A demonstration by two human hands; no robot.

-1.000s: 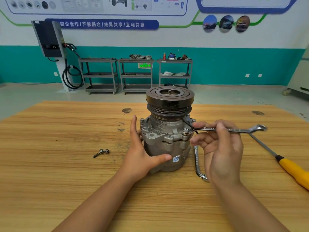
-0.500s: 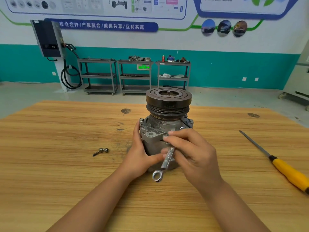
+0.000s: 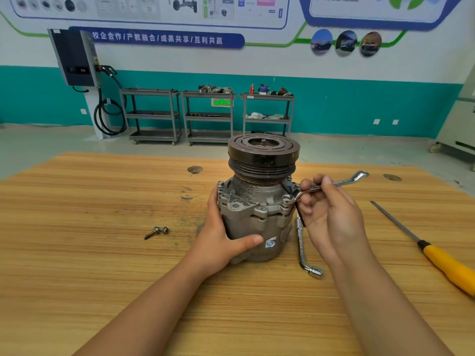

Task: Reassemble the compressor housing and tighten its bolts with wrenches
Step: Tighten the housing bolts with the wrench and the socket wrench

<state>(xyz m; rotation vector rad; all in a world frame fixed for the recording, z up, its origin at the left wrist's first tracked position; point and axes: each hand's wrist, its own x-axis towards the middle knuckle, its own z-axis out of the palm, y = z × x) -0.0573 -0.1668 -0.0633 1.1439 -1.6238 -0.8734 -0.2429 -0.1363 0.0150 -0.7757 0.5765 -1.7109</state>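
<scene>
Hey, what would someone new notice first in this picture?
The grey compressor with its dark pulley stands on the wooden table, steadied by the left hand. The right hand holds a ring wrench at its right flange. A yellow-handled screwdriver lies at far right.

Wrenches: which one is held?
The flat ring wrench, gripped by the right hand, ring on a housing bolt; the L-shaped socket wrench lies on the table.

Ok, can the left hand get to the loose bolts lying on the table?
Probably yes. The loose bolts lie on bare table just left of the left hand, nothing between. But that hand holds the compressor, so it must let go first.
</scene>
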